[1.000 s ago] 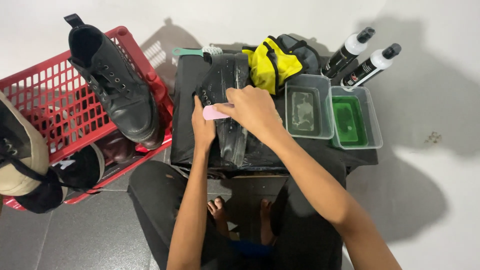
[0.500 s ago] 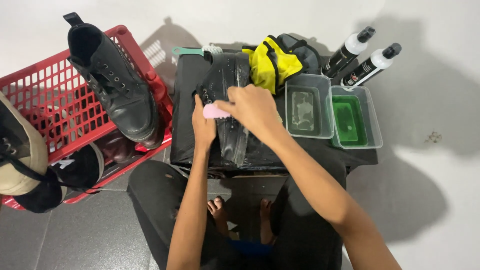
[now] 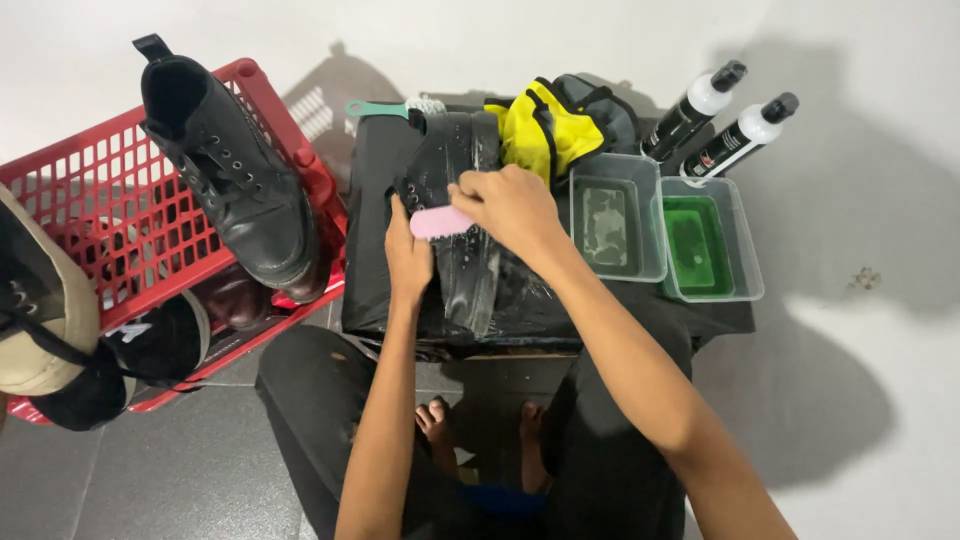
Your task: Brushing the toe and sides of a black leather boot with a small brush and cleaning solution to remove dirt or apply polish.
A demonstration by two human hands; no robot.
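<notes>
A wet black boot (image 3: 462,215) lies on a small table covered with black cloth (image 3: 372,262). My left hand (image 3: 408,262) presses on the boot's left side and steadies it. My right hand (image 3: 512,208) is closed around a pink brush (image 3: 440,221), whose bristles rest on the boot's upper. Both forearms reach in from the bottom of the head view.
A red plastic crate (image 3: 95,195) at left holds another black boot (image 3: 235,180) and other shoes. A yellow cloth (image 3: 545,130), a teal brush (image 3: 385,107), a tub of cloudy water (image 3: 612,215), a tub of green liquid (image 3: 705,240) and two spray bottles (image 3: 725,125) sit at the back and right.
My right hand has shifted the pink brush slightly along the boot. The left hand keeps its hold.
</notes>
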